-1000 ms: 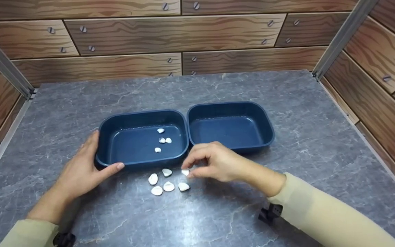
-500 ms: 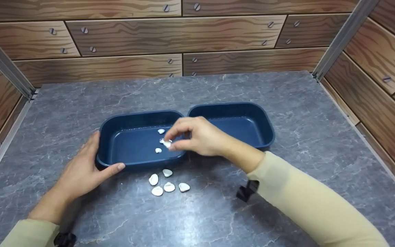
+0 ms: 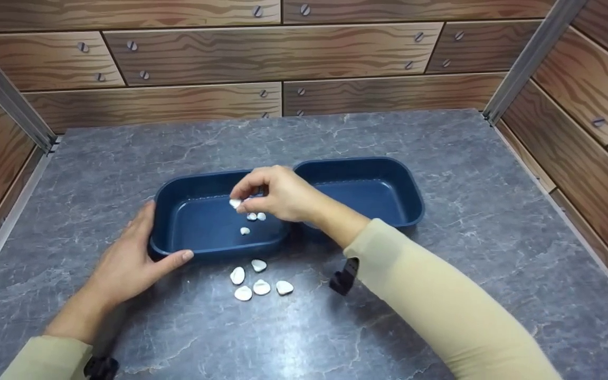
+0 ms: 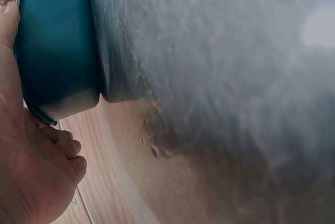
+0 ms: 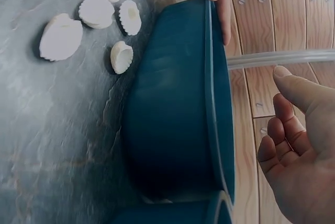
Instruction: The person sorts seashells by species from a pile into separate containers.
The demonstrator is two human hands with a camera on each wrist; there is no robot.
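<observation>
Fingers (image 3: 246,184) of our right hand (image 3: 285,192) pinch a white seashell (image 3: 235,203) above the left blue tray (image 3: 198,217), with three more shells (image 3: 252,216) visible inside toward four o'clock. Our left hand (image 3: 127,266) braces the tray's eight o'clock corner, fingers laid along it. Five loose shells (image 3: 262,287) lie on the counter (image 3: 214,148) at the tray's five o'clock. We'd do best to lower this one near the tray floor before letting go, so it lands quietly.
</observation>
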